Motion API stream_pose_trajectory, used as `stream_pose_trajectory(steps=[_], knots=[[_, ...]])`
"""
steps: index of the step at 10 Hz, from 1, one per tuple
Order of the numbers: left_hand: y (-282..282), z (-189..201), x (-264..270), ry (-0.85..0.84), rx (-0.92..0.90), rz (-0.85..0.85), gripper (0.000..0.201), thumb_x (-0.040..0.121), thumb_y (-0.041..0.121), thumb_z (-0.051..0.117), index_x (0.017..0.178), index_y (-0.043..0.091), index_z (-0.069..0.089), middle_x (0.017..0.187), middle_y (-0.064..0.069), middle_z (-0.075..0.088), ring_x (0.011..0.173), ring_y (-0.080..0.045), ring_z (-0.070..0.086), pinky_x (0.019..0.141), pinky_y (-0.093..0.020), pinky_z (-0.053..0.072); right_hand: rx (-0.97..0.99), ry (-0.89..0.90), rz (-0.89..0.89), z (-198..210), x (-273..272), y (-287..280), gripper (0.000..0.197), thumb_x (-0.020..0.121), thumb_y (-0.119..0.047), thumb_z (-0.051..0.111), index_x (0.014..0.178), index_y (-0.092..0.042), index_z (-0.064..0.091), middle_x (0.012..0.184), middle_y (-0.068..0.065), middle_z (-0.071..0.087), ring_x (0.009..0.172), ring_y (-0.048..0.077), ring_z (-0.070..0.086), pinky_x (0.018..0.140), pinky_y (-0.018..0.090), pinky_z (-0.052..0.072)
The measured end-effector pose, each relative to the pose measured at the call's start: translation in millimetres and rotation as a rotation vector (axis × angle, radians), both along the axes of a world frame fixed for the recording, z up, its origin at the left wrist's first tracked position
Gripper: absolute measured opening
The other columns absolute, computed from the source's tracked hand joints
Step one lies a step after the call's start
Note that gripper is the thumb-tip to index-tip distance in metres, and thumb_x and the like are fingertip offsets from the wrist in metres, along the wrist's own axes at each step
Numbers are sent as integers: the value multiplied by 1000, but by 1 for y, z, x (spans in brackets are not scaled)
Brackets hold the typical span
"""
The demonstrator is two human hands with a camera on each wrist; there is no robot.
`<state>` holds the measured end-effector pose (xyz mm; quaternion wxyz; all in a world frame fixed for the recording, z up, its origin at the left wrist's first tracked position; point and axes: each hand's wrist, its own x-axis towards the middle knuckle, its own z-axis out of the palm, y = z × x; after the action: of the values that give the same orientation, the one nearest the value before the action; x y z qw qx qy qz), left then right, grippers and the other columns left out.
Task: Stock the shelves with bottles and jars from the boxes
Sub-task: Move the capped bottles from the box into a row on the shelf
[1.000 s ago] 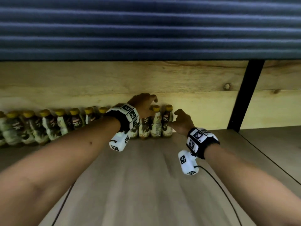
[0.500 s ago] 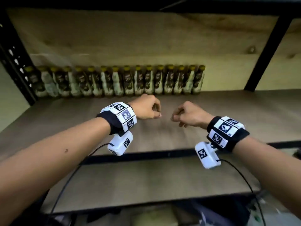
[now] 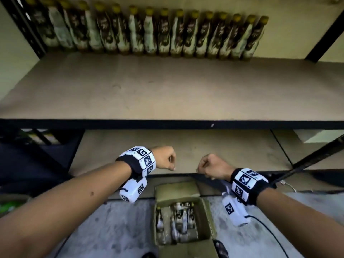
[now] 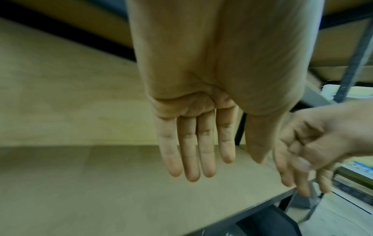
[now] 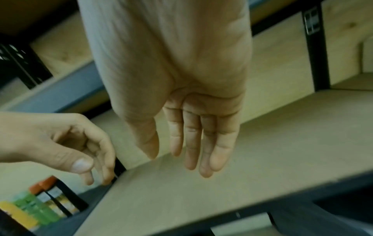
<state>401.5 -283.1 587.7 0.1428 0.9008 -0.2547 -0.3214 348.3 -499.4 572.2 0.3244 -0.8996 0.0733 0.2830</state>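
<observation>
A long row of yellow-capped bottles (image 3: 149,34) with brown-and-cream labels stands along the back of the upper shelf (image 3: 167,90). On the floor below, an open cardboard box (image 3: 176,192) holds several more of these bottles (image 3: 181,220). My left hand (image 3: 166,160) and right hand (image 3: 207,166) hang side by side over the lower shelf (image 3: 232,148), just beyond the box. Neither hand holds anything. In the left wrist view my left hand (image 4: 228,156) has its fingers hanging straight and together. The right wrist view shows my right hand (image 5: 193,151) the same way.
Black metal uprights (image 3: 323,34) frame the shelf at both sides, and a black rail (image 3: 167,124) edges its front. Coloured bottles (image 5: 36,206) with orange caps stand low at the left. A black cable (image 3: 270,231) trails from my right wrist. The floor is grey concrete (image 3: 111,229).
Both hands have let go of the bottles at the shelf's back and drawn back and down to the lower shelf. The view has tilted down, and the box on the floor now shows.
</observation>
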Motion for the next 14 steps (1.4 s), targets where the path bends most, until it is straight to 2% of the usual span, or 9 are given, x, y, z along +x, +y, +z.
stream_pose_trajectory(steps=[3, 5, 6, 8, 9, 10, 11, 12, 14], knots=[[-4, -194, -51, 272, -37, 465, 11, 84, 22, 69, 93, 16, 72, 92, 2, 70, 87, -12, 64, 72, -16, 41, -42, 216, 129, -182, -31, -30, 27, 85, -9, 46, 61, -18, 55, 72, 7, 60, 72, 19, 55, 74, 38, 53], [-23, -363, -112, 393, -16, 760, 15, 85, 18, 66, 97, 14, 74, 106, -5, 70, 101, -20, 64, 79, -21, 45, -30, 359, 109, -332, -59, -64, 13, 82, -19, 62, 72, -19, 70, 78, -5, 62, 79, 11, 57, 66, 19, 42], [-34, -443, -136, 477, 8, 817, 18, 90, 14, 63, 103, 5, 72, 109, -10, 69, 107, -25, 62, 88, -28, 46, -56, 439, 89, -423, -76, -87, 32, 89, -19, 63, 58, -22, 57, 71, -7, 56, 75, 14, 54, 56, 16, 35], [-45, -599, -143, 592, 51, 996, 24, 93, 16, 61, 113, 5, 66, 127, -8, 60, 119, -23, 54, 95, -26, 40, -142, 545, 79, -572, -83, -107, 29, 98, -16, 52, 122, -3, 64, 125, 15, 61, 119, 30, 55, 93, 30, 43], [-49, -672, -130, 591, 36, 1170, 35, 89, 19, 65, 121, 6, 61, 128, -13, 59, 112, -28, 58, 97, -35, 47, -93, 568, -82, -642, -79, -108, 26, 95, -10, 55, 116, 4, 64, 114, 22, 62, 101, 30, 59, 96, 40, 50], [-49, -729, -114, 561, 55, 1304, 38, 87, 31, 63, 115, 4, 62, 108, -15, 65, 93, -32, 63, 80, -34, 49, -21, 566, -336, -704, -71, -106, 4, 84, -12, 67, 84, -9, 71, 94, 19, 68, 84, 29, 64, 78, 40, 53], [-50, -771, -101, 505, 37, 1365, 40, 86, 31, 59, 116, 5, 62, 94, -14, 67, 75, -29, 63, 65, -32, 46, 49, 485, -546, -760, -63, -102, 34, 67, -30, 79, 91, -7, 74, 90, 12, 73, 80, 27, 68, 78, 36, 55], [-52, -804, -96, 471, 11, 1361, 46, 91, 25, 61, 129, 1, 54, 126, -20, 60, 112, -33, 59, 86, -35, 48, 167, 501, -733, -800, -60, -92, 47, 66, -35, 83, 104, -8, 72, 97, 10, 73, 86, 29, 69, 81, 37, 54], [-58, -812, -103, 580, 1, 1278, 49, 91, 22, 63, 133, -1, 50, 135, -19, 54, 122, -33, 53, 94, -31, 44, 192, 578, -665, -814, -65, -78, 31, 68, -35, 85, 88, -14, 72, 91, 10, 72, 83, 29, 67, 79, 42, 57]])
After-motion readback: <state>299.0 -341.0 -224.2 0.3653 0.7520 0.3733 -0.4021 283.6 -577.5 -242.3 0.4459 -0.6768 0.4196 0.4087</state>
